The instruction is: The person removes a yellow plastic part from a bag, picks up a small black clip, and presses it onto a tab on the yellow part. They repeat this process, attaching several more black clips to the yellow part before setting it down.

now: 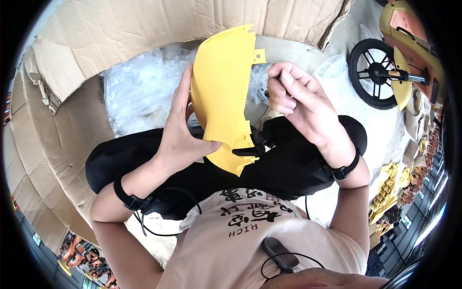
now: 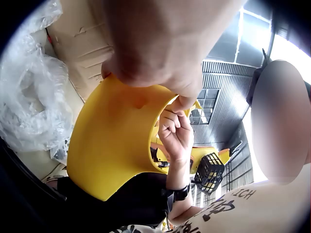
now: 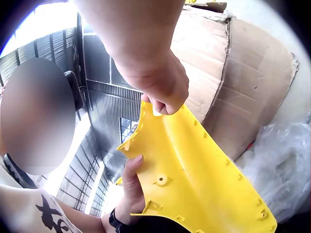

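Observation:
A curved yellow plastic panel (image 1: 222,86) is held up over the person's lap. My left hand (image 1: 180,130) grips it by its left side, thumb across the lower part and fingers behind the outer face. Along its right edge are small tabs and notches; the right wrist view shows the panel's ribbed inner side (image 3: 194,165) with a round boss. My right hand (image 1: 303,98) is raised to the right of the panel, apart from it in the head view, fingers curled and thumb against the forefinger. I cannot tell whether something small is inside that curl.
Clear plastic bags (image 1: 139,91) lie behind the panel, beside large cardboard sheets (image 1: 159,29). A black spoked wheel (image 1: 373,72) on a yellow and orange vehicle stands at the right. Yellow parts (image 1: 387,190) are piled beyond the right arm. Dark-trousered legs (image 1: 130,154) are folded beneath the hands.

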A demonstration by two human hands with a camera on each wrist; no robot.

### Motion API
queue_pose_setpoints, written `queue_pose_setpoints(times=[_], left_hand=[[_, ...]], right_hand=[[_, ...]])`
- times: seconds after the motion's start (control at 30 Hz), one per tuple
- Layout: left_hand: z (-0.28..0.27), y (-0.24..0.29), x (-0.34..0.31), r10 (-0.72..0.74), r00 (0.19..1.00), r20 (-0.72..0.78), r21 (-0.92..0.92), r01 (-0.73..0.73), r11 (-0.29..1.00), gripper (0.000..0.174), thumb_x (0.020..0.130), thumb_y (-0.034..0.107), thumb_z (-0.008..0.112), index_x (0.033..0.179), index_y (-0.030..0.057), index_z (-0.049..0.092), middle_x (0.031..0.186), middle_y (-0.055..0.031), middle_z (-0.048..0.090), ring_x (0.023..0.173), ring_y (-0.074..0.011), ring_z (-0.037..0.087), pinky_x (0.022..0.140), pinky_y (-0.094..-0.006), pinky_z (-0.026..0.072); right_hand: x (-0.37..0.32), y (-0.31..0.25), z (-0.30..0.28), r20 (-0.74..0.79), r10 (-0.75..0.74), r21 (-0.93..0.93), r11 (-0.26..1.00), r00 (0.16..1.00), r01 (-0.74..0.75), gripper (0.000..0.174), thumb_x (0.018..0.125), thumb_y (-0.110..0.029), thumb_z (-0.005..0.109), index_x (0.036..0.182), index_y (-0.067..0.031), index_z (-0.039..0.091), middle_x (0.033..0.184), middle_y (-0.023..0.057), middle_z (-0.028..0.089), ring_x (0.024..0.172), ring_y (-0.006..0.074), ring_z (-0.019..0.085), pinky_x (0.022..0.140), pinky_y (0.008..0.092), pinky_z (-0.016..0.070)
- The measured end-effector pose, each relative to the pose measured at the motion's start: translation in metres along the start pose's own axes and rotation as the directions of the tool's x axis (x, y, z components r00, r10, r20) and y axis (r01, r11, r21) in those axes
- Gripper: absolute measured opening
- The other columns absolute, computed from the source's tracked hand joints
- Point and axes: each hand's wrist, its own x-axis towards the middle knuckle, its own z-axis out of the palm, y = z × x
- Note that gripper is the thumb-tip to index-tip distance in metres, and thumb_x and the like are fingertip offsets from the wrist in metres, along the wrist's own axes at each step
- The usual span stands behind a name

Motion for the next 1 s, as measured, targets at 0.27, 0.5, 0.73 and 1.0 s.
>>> queue_pose_setpoints(times=[0.27, 0.5, 0.73, 1.0], left_hand=[[0.004, 0.002, 0.001, 0.047, 0.999, 0.014, 0.116, -0.048, 0.992, 0.124, 0.063, 0.009, 0.083, 0.157, 0.0054, 0.003, 0.154, -0.0173, 0.024, 0.142, -0.0304, 0.030, 0.112, -0.0433, 0.0343], [0.005, -0.002, 0.001, 0.110, 0.994, -0.011, 0.255, -0.104, 0.961, 0.126, 0.062, 0.014, 0.084, 0.157, 0.0033, 0.001, 0.156, -0.0165, 0.023, 0.143, -0.0288, 0.031, 0.112, -0.0417, 0.0333], [0.003, -0.013, 0.002, 0.041, 0.999, -0.008, -0.087, -0.042, 0.995, 0.122, 0.061, 0.007, 0.078, 0.158, 0.0053, 0.005, 0.155, -0.0144, 0.022, 0.144, -0.0288, 0.028, 0.107, -0.0425, 0.0398], [0.004, -0.004, 0.003, 0.058, 0.996, 0.069, 0.114, -0.066, 0.991, 0.120, 0.061, 0.009, 0.077, 0.157, 0.0028, 0.006, 0.155, -0.0169, 0.023, 0.144, -0.0294, 0.028, 0.113, -0.0409, 0.0328]], right_hand=[[0.003, -0.009, -0.003, -0.108, 0.049, 0.017, 0.999, 0.993, -0.047, 0.032, 0.104, -0.021, 0.052, 0.128, -0.0002, 0.057, 0.086, -0.0012, 0.052, 0.067, 0.0055, 0.036, 0.060, 0.0199, 0.0315], [0.003, -0.008, -0.012, -0.119, -0.035, -0.073, 0.997, 0.992, 0.026, 0.033, 0.103, -0.018, 0.054, 0.130, 0.0002, 0.057, 0.098, 0.0052, 0.064, 0.067, 0.0054, 0.039, 0.061, 0.0203, 0.0343], [-0.002, -0.010, -0.014, -0.089, 0.021, -0.071, 0.997, 0.996, -0.027, 0.029, 0.101, -0.019, 0.058, 0.124, -0.0009, 0.063, 0.097, 0.0081, 0.071, 0.060, 0.0058, 0.037, 0.056, 0.0202, 0.0333], [-0.003, -0.015, -0.015, -0.139, 0.051, -0.009, 0.999, 0.989, -0.053, 0.025, 0.100, -0.019, 0.060, 0.116, -0.0004, 0.066, 0.090, 0.0047, 0.069, 0.059, 0.0047, 0.035, 0.053, 0.0194, 0.0300]])
